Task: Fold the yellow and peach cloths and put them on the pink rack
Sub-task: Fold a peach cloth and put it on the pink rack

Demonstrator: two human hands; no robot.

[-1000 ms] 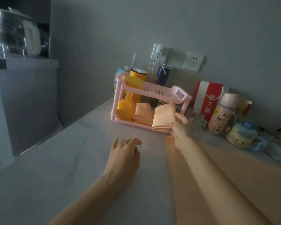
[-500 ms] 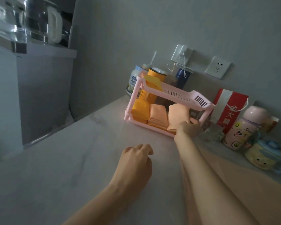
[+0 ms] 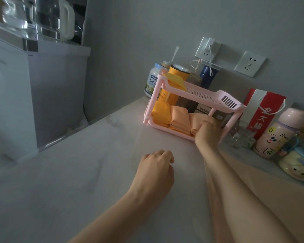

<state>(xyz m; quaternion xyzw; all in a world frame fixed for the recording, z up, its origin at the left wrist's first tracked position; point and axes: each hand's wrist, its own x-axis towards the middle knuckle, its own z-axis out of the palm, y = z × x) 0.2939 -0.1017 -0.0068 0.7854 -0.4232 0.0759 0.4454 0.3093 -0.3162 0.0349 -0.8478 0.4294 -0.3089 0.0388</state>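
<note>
The pink rack (image 3: 207,98) has two tiers and stands at the back of the counter. Its lower tier holds a folded yellow cloth (image 3: 161,114), a folded peach cloth (image 3: 180,119) and, at the right, a second folded peach cloth (image 3: 195,122). Another yellow cloth (image 3: 175,82) lies on the left end of the upper tier. My right hand (image 3: 208,132) reaches into the lower tier and grips the right peach cloth, hiding most of it. My left hand (image 3: 154,165) rests on the counter in front of the rack, fingers curled under, holding nothing.
Jars and bottles (image 3: 152,81) stand behind the rack by the wall sockets (image 3: 249,63). A red and white bag (image 3: 263,111), a pink bottle (image 3: 275,132) and a cartoon mug (image 3: 298,165) crowd the right. A kettle (image 3: 47,18) sits on a cabinet at the left.
My right hand has pushed the peach cloth into the lower tier, from standing tilted at the edge to lying beside the others. My left hand's fingers have curled. The view shifted left.
</note>
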